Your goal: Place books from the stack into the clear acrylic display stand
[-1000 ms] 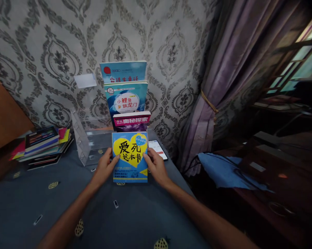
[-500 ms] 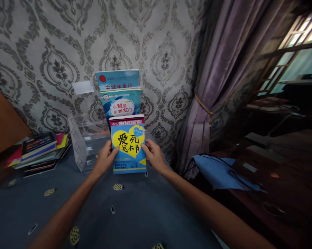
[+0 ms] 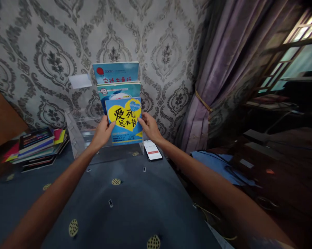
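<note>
A blue book (image 3: pixel 127 135) with a yellow heart on its cover is held upright between my two hands. My left hand (image 3: pixel 103 130) grips its left edge, thumb on the front cover. On the right edge, my right hand (image 3: pixel 149 126) holds it the same way. Behind it stand a teal book (image 3: pixel 119 88) and, higher up, a blue book with red lettering (image 3: pixel 117 71). They rest in a clear acrylic rack (image 3: pixel 74 133), whose right part is mostly hidden by the held book and my hands.
A phone (image 3: pixel 153 152) with a lit screen lies right of the rack. Several books and papers (image 3: pixel 39 145) are stacked at the left on the dark tablecloth (image 3: pixel 93 193). Patterned wallpaper rises behind; a tied purple curtain (image 3: pixel 208 83) hangs at the right.
Both hands have raised the heart-covered book, which now covers the pink-topped book and more of the teal one. The phone has come into sight below my right hand. The view has shifted slightly.
</note>
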The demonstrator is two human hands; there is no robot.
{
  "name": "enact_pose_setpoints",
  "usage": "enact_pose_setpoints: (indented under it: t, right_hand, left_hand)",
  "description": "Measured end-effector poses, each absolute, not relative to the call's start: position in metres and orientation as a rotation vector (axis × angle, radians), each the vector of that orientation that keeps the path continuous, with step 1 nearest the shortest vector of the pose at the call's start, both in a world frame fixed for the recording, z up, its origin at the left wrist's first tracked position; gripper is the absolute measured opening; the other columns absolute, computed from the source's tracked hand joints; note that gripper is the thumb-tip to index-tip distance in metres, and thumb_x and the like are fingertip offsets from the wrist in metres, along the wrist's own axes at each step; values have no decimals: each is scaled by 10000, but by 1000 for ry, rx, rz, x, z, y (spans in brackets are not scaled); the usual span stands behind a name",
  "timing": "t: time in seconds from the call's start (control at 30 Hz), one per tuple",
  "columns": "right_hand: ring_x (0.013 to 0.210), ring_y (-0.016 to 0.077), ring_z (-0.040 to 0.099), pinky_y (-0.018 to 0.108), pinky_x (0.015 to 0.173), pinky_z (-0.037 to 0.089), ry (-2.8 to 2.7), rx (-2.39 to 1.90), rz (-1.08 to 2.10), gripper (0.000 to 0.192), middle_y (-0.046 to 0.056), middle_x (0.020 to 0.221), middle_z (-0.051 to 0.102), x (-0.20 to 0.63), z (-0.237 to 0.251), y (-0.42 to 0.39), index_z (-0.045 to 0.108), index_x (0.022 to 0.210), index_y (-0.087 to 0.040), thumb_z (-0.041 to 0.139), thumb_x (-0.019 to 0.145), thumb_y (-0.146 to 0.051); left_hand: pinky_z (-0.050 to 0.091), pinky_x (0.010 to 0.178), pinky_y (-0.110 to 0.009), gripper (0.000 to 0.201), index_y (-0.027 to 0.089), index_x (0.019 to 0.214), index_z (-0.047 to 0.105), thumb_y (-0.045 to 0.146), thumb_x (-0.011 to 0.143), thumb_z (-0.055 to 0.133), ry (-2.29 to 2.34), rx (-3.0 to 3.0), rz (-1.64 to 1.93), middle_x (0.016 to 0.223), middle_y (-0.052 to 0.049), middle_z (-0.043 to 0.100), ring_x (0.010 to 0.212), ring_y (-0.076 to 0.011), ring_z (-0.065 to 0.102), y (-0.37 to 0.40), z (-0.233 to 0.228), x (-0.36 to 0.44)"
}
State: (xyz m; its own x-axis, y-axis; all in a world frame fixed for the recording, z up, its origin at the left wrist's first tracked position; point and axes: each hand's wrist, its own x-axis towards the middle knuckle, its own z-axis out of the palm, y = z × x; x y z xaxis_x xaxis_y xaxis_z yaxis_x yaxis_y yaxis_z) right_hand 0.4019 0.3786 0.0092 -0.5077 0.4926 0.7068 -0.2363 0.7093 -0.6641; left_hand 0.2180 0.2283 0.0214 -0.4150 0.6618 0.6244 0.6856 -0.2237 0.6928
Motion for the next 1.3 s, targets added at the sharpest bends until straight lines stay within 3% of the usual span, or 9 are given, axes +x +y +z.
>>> enact_pose_setpoints:
  t: [0.33,0.57,0.73,0.93,1.3]
  right_hand:
    - [878,214,625,363,835,508,-1858,-121,680,253,65,988,667,389,33,383,547,1132,-208,457,998,-402]
    - [828,203,613,353,793,502,-1880,-133,684,236,61,964,667,390,23,384,557,1141,-202,454,996,-357]
    - [742,184,564,342,751,500,-1878,-166,640,272,30,867,622,393,18,385,558,1123,-204,447,1010,-426]
    - [767,202,592,368,778,519,-1837,-87,652,273,35,893,634,390,17,389,549,1135,-211,453,1006,-432]
    - [796,201,583,367,776,516,-1882,-166,592,198,37,892,619,392,5,396,549,1092,-222,457,996,-370]
  left_hand:
    - [492,768,-379,141,218,908,481,273,894,609,-1874,-1490,-1490,771,-10,546,751,-213,581,230,46,218]
    - [467,768,-366,158,225,902,440,282,907,588,-1917,-1485,-1450,811,-19,540,802,-229,586,227,41,225]
    - [458,713,-351,167,232,881,429,289,902,585,-1889,-1512,-1400,766,-15,535,728,-209,564,228,42,225]
    - [426,646,-322,136,245,892,425,282,904,556,-1921,-1458,-1318,765,-11,548,712,-207,577,226,44,230]
    - [526,750,-376,127,230,884,456,244,901,582,-1891,-1446,-1287,786,-17,592,743,-208,614,233,33,227]
